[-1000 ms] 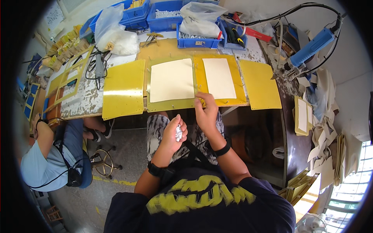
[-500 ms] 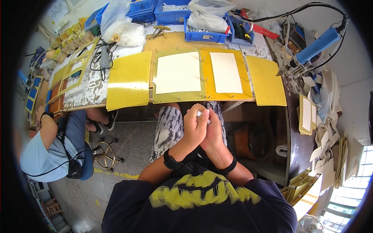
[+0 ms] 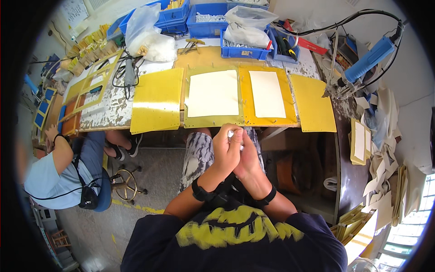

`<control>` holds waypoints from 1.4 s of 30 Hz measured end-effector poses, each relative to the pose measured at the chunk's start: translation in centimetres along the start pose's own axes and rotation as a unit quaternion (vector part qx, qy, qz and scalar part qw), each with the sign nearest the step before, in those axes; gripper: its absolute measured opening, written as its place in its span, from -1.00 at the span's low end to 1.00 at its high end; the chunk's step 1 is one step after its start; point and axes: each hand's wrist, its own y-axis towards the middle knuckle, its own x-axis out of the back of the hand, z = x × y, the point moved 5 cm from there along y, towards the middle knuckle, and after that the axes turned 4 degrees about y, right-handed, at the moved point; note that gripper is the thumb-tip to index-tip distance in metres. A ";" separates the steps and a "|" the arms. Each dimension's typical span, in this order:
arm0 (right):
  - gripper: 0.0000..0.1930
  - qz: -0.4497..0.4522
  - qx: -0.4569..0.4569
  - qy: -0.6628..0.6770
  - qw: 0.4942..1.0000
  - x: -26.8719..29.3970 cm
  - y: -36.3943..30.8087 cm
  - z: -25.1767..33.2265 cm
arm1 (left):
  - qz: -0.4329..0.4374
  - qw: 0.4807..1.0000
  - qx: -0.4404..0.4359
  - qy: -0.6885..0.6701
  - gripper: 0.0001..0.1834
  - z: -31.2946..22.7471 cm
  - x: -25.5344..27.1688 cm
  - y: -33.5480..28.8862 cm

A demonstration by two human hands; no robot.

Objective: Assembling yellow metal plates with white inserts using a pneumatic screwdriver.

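Just in front of the bench's edge, above my lap, my left hand (image 3: 226, 153) and my right hand (image 3: 248, 158) are pressed together. My left fingers curl round a small white thing (image 3: 230, 133) whose rounded end pokes out by the thumb. A bit of white also shows between the two palms, so my right hand seems closed on the same thing; its kind I cannot make out. Beyond the hands lie a yellow board with a large white sheet (image 3: 213, 94), another with a narrower white sheet (image 3: 267, 94), and bare yellow boards (image 3: 156, 100) (image 3: 312, 103) on either side.
Blue bins (image 3: 206, 28) with small parts and plastic bags (image 3: 154, 43) stand along the back. A blue electric screwdriver (image 3: 369, 59) hangs at the right. Left, another person (image 3: 59, 177) sits by the bench. Stacked boards (image 3: 355, 226) lean at the lower right.
The bench and its boards sit slightly lower and further right in the picture, as the view has shifted. My hands stay clasped on the small white thing, nearly unmoved.
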 end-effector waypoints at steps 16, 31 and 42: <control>-0.52 -0.048 0.052 0.058 0.996 0.4 0.5 0.0 | -0.149 0.773 0.343 -0.513 -0.87 4.7 2.7 1.8; -0.73 -0.101 0.048 0.007 0.994 4.0 -1.9 4.5 | -0.132 0.779 0.425 -0.442 -0.78 8.2 11.1 -5.4; -0.75 -0.018 0.122 -0.139 0.983 1.1 0.1 6.6 | -0.107 0.825 0.372 -0.411 -0.71 6.8 10.7 -2.6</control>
